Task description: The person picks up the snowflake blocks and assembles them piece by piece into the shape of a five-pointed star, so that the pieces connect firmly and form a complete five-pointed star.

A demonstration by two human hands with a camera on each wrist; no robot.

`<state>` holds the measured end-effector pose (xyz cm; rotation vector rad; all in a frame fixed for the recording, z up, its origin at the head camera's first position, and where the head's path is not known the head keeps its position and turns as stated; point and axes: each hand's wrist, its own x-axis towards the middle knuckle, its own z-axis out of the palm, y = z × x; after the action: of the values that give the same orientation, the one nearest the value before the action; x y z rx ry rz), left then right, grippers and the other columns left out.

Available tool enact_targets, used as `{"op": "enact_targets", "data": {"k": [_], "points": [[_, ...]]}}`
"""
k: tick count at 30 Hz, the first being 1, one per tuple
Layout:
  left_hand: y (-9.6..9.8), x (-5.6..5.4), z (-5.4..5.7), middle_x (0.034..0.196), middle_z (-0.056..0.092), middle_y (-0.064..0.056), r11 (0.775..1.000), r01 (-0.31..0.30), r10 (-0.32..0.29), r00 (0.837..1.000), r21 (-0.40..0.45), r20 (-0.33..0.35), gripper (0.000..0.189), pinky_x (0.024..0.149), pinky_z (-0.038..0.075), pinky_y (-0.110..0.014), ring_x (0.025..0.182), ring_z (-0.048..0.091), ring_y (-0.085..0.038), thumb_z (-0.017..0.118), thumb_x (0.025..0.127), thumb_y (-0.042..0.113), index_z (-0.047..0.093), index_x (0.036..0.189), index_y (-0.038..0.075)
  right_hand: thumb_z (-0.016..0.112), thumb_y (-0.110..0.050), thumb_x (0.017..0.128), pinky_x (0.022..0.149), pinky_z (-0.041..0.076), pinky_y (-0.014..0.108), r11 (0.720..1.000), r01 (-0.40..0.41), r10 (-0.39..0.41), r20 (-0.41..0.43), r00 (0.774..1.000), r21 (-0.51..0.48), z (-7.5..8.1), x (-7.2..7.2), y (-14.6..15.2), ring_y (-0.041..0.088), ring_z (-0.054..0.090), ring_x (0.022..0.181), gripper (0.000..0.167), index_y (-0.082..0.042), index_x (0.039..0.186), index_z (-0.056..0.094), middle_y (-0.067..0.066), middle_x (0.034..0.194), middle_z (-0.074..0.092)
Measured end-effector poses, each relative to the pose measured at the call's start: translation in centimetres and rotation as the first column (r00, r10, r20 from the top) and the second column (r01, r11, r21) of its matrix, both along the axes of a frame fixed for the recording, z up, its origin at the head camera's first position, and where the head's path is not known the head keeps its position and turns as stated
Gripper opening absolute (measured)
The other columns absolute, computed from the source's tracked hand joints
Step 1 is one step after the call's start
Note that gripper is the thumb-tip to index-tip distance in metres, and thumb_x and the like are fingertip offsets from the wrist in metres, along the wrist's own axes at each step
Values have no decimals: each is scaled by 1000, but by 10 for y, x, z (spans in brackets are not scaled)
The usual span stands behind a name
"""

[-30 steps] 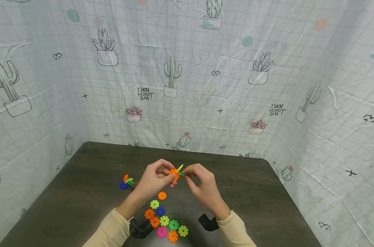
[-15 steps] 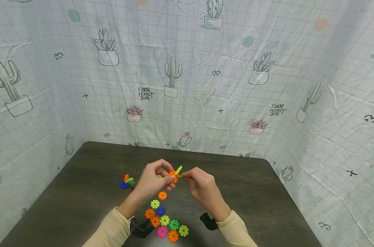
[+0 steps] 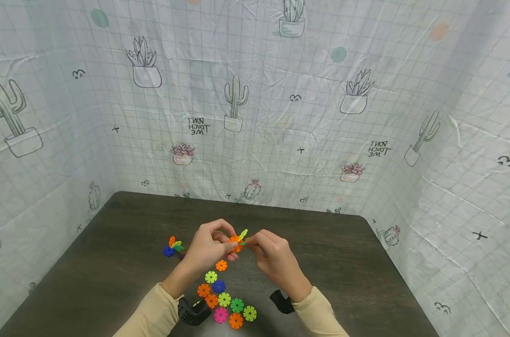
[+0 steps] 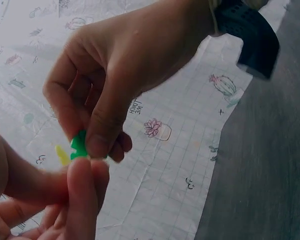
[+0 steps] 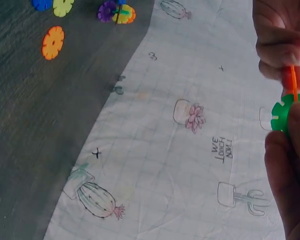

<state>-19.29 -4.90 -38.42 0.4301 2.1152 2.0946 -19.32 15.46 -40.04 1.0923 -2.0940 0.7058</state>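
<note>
My left hand (image 3: 210,243) pinches an orange notched disc (image 3: 235,244), a flower-shaped linking piece, between thumb and fingers. A yellow-green disc (image 3: 242,234) stands edge-up from it. Opposite, my right hand (image 3: 273,250) pinches a green disc (image 5: 283,113) whose edge meets the orange one. In the right wrist view the green disc faces the camera and the orange disc (image 5: 293,80) shows edge-on, the two crossing at an angle. The left wrist view shows the green disc (image 4: 79,145) partly covered by fingertips, with a bit of yellow disc (image 4: 62,155) behind.
Loose notched discs in several colours lie below the hands, among them a pink one (image 3: 220,315) and a blue one (image 3: 218,286). A joined cluster (image 3: 173,247) sits left on the dark table (image 3: 124,243). Black curved wrist mounts (image 3: 194,312) hang at both wrists. A patterned cloth (image 3: 263,140) surrounds the table.
My right hand has moved slightly left and turned, bringing the green disc closer against the orange one. The left hand has hardly moved.
</note>
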Motion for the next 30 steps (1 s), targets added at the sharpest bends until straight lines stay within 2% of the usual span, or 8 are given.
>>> {"op": "enact_targets", "data": {"k": [6, 11, 16, 19, 22, 25, 30], "points": [[-4, -3, 0, 73, 70, -15, 999, 4, -5, 999, 43, 38, 12, 65, 63, -34, 61, 71, -20, 66, 91, -10, 59, 101, -6, 78, 9, 82, 66, 53, 13, 1000, -7, 7, -29, 1000, -7, 3, -2, -5, 9, 65, 72, 24, -10, 92, 69, 0, 86, 67], [-11, -7, 6, 81, 72, -21, 999, 43, -42, 999, 34, -25, 14, 67, 63, -35, 66, 72, -25, 67, 93, -6, 60, 105, -7, 80, 7, 81, 72, 56, 16, 998, -35, 33, -29, 999, -54, 6, -5, -5, 10, 69, 82, 25, -10, 98, 70, 0, 94, 69], [-16, -10, 8, 83, 73, -14, 998, 69, -68, 996, 8, -54, 16, 71, 63, -40, 70, 72, -26, 67, 95, -1, 61, 109, -5, 79, 6, 83, 72, 55, 16, 994, -79, 79, 0, 997, -80, 7, -7, -7, 11, 67, 88, 26, -9, 102, 70, 1, 103, 68], [-19, -11, 6, 86, 73, -12, 998, 65, -65, 996, 2, -63, 18, 73, 63, -41, 71, 72, -21, 67, 96, 1, 61, 112, -4, 79, 3, 84, 71, 55, 18, 993, -78, 81, 30, 996, -90, 6, -7, -7, 11, 65, 86, 27, -8, 107, 70, 3, 108, 65], [-22, -13, 3, 92, 71, -17, 999, 33, -32, 997, 1, -69, 21, 73, 63, -37, 73, 72, -18, 67, 97, 3, 60, 116, -4, 78, 2, 85, 71, 57, 21, 993, -62, 69, 69, 995, -96, 4, -6, -6, 10, 64, 83, 33, -8, 115, 68, 6, 113, 62], [-25, -15, -3, 96, 69, -21, 999, -45, 45, 996, -4, -72, 22, 74, 63, -32, 75, 72, -16, 66, 97, 2, 60, 118, -4, 77, 2, 87, 69, 58, 24, 995, -37, 46, 94, 995, -90, 1, -5, -3, 11, 64, 82, 35, -9, 118, 67, 7, 116, 60], [-30, -23, -21, 98, 68, -20, 977, -200, 193, 978, -81, -85, 20, 74, 62, -30, 76, 71, -15, 63, 99, 2, 64, 120, 1, 75, -3, 90, 70, 55, 20, 998, 6, 4, 167, 986, -59, -4, -2, 3, 6, 62, 81, 21, -13, 108, 70, 7, 117, 59]]}}
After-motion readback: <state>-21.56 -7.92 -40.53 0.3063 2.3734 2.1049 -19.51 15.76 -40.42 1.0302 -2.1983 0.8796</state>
